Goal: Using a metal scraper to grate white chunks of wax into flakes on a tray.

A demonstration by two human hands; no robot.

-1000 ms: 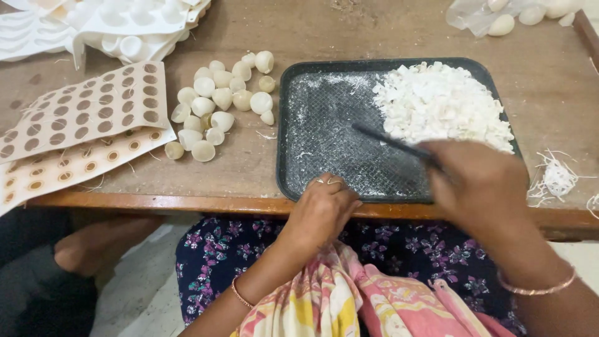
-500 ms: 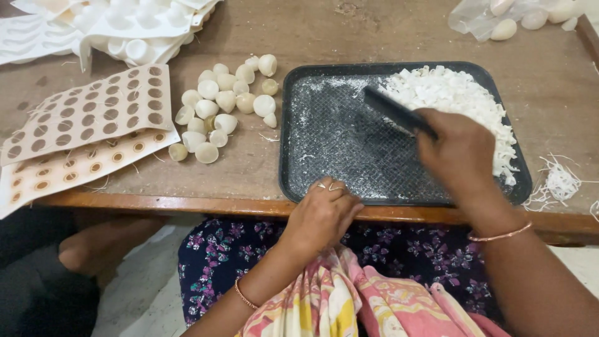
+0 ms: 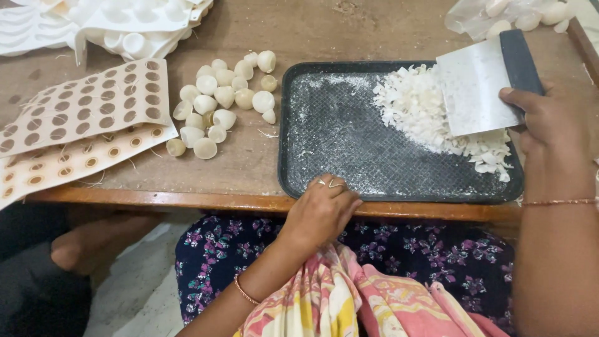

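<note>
Wooden table (image 3: 299,31), hands apparently gripping.

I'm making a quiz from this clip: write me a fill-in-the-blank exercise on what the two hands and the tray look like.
1. The right hand holds a flat metal ____ by its dark handle.
2. The white pieces are heaped at the ____ end of the black tray.
3. The left hand rests on the tray's ____ edge.
4. The pale round shells lie on the table, to the ____ of the tray.

Missing words: scraper; right; near; left
</note>
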